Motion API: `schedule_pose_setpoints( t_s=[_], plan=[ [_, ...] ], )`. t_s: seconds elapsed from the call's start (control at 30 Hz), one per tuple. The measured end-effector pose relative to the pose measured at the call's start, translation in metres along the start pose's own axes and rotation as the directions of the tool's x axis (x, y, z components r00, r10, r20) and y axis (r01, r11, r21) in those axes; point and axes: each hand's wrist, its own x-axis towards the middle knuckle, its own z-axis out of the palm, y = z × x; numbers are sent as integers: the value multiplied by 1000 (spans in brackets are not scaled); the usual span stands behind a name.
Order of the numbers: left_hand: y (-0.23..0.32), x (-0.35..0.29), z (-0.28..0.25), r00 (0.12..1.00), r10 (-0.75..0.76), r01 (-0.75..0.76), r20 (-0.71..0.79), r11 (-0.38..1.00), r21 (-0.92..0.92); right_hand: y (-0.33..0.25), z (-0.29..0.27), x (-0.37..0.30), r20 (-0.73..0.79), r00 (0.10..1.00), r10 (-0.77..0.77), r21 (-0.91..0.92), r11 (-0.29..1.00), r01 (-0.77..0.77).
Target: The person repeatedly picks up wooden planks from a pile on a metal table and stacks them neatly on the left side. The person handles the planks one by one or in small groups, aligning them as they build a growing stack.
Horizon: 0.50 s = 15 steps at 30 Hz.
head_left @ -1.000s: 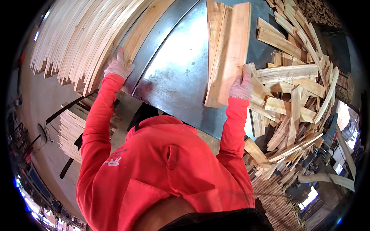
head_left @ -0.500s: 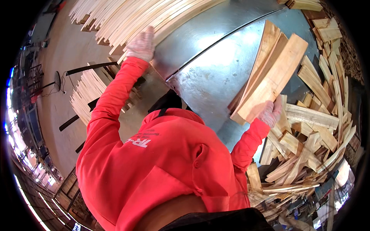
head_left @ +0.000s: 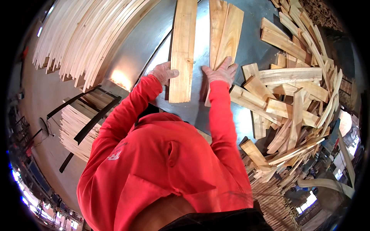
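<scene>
Both my hands wear thin pale gloves and are over a metal tabletop (head_left: 154,38). My left hand (head_left: 163,73) grips the left edge of a long flat wooden board (head_left: 183,50), its thumb on the board's face. The board points away from me, its near end around my wrist's level. To the right, my right hand (head_left: 222,72) lies with fingers spread over the near part of two overlapping boards (head_left: 229,34). Its thumb sticks out to the left, past their edge. A strip of bare metal separates the single board from the pair.
Long pale strips (head_left: 92,30) stand in a tight row at the far left. More strips (head_left: 73,127) are stacked lower, beside dark metal bars (head_left: 96,119). A jumbled heap of wooden offcuts (head_left: 293,96) covers the right side of the table.
My left hand has left the row of strips and come right to a board. My right hand has moved left with the boards, which are now split into one and two. The view has shifted.
</scene>
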Motion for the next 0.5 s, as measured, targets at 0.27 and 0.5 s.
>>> schedule_pose_setpoints(
  t_s=[0.27, 0.5],
  plan=[
    [-52, 12, -22, 989, 148, -136, 12, 936, -326, 16, -6, 11, 141, 990, 14, 89, 996, -27],
    [5, -25, 8, 822, 484, -565, -299, 754, -335, 6, -12, 0, 242, 966, 95, 50, 993, -110]
  ],
)
